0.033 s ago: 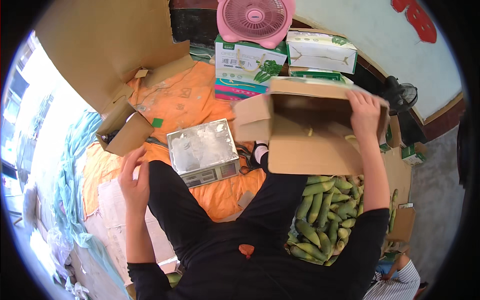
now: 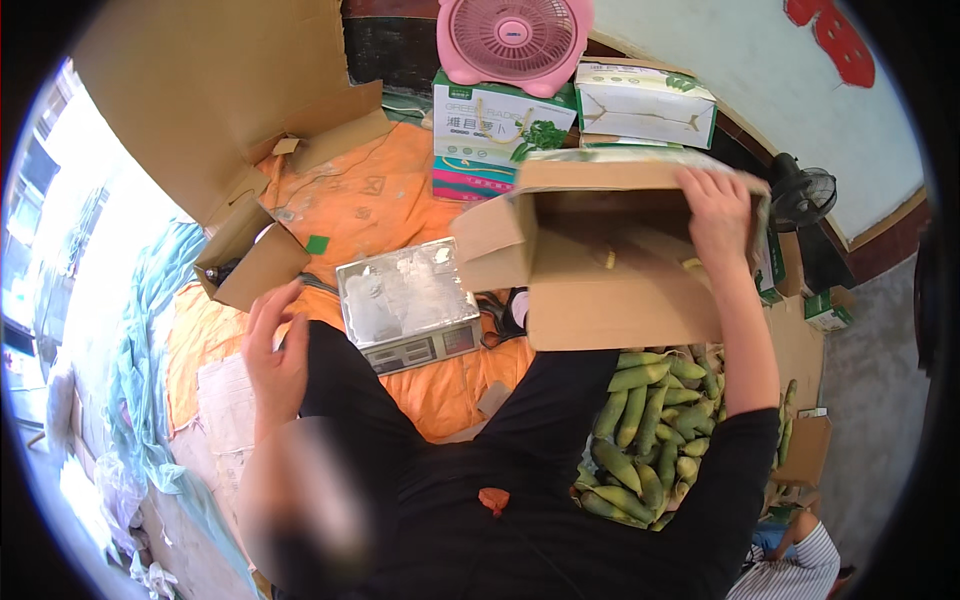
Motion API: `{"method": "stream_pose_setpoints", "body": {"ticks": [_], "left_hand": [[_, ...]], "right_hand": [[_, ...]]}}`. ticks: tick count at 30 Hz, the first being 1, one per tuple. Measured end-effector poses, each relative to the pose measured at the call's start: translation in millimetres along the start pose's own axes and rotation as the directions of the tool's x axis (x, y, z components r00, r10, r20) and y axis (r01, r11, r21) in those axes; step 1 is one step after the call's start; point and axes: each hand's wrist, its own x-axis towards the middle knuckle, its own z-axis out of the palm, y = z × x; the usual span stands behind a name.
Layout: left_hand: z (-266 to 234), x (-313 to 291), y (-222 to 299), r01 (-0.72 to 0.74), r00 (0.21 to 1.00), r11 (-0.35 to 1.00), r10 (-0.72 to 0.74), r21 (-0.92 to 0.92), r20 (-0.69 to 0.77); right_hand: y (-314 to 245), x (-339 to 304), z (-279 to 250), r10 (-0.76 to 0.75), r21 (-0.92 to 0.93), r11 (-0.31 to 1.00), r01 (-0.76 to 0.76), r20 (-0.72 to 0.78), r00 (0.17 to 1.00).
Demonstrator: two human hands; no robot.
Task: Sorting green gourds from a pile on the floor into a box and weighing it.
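My right hand [image 2: 716,215] grips the right wall of an open cardboard box [image 2: 620,318], thumb out of sight inside. The box is tilted with its brown inside facing me, and two short pale-yellow bits of cord show within. One flap [image 2: 492,240] sticks out to the left. My left hand [image 2: 273,350] is raised above my left thigh, fingers apart and holding nothing. Between my legs sits a weighing scale [image 2: 408,300] with a worn metal top. Below the box, by my right leg, lies a pile of green radishes [image 2: 650,430].
A pink fan [image 2: 514,45] stands on a printed carton [image 2: 490,125]; a white carton [image 2: 645,105] is beside it. A small open box [image 2: 262,270] rests on orange cloth [image 2: 400,190]. Behind on the right is a person in a striped sleeve [image 2: 800,568].
The cardboard box and my right hand have shifted slightly left. My left hand has barely moved; a blur now covers its forearm.
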Motion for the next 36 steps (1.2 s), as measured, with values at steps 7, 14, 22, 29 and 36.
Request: {"method": "stream_pose_setpoints", "body": {"ticks": [7, 14, 22, 29, 36], "left_hand": [[62.7, 39.8, 51.0, -0.262, 0.922, 0.917, 0.146, 0.300, 0.359], [100.9, 36.4, 18.4, -0.053, 0.824, 0.850, -0.260, 0.524, 0.504], [107.4, 6.3, -70.5, 0.238, 0.816, 0.799, -0.473, 0.553, 0.332], [117.2, -15.3, -114.9, 0.499, 0.824, 0.800, -0.557, 0.333, 0.101], [140.5, -35.1, -82.3, 0.769, 0.631, 0.548, -0.732, -0.328, 0.257]], "right_hand": [[-123.1, 106.1, 4.4, -0.420, 0.141, 0.887, 0.439, -0.143, 0.896], [-214.9, 126.0, 0.1, -0.640, 0.238, 0.692, 0.682, -0.235, 0.732], [-228.8, 97.5, -31.1, -0.424, 0.638, 0.634, 0.438, -0.187, 0.886], [-220.3, 30.7, -27.9, -0.101, 0.887, 0.446, -0.123, 0.187, 0.977], [-249.3, -11.4, 24.4, -0.093, 0.796, 0.341, -0.500, 0.558, 0.825]]}}
